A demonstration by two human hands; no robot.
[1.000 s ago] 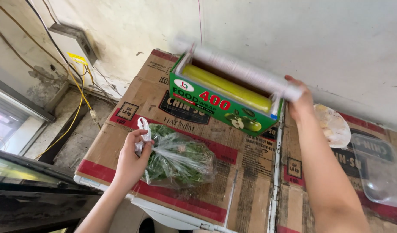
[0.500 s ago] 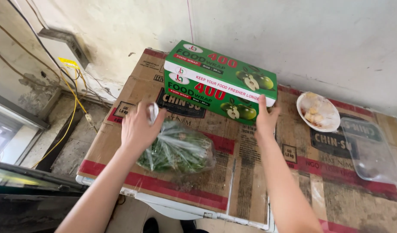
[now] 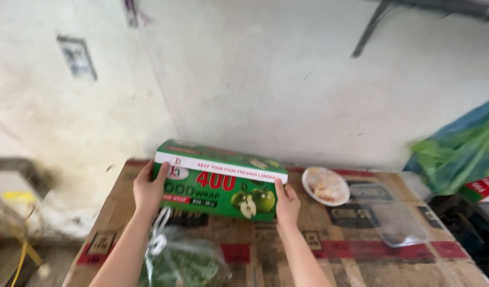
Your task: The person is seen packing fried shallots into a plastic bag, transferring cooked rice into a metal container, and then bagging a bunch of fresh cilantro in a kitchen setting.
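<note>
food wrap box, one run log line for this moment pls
left hand: holds box end | right hand: holds other end | food wrap box: closed, on cardboard-covered table | bag of greens: in front

- We hold a long green food-wrap box by its two ends: our left hand at nine o'clock of it, our right hand at three o'clock.
- The box rests on a table covered with flattened cardboard.
- At seven o'clock of the box lies a clear bag of greens.
- At three o'clock sits a small white plate of food; a clear plastic lid lies at four o'clock.
</note>
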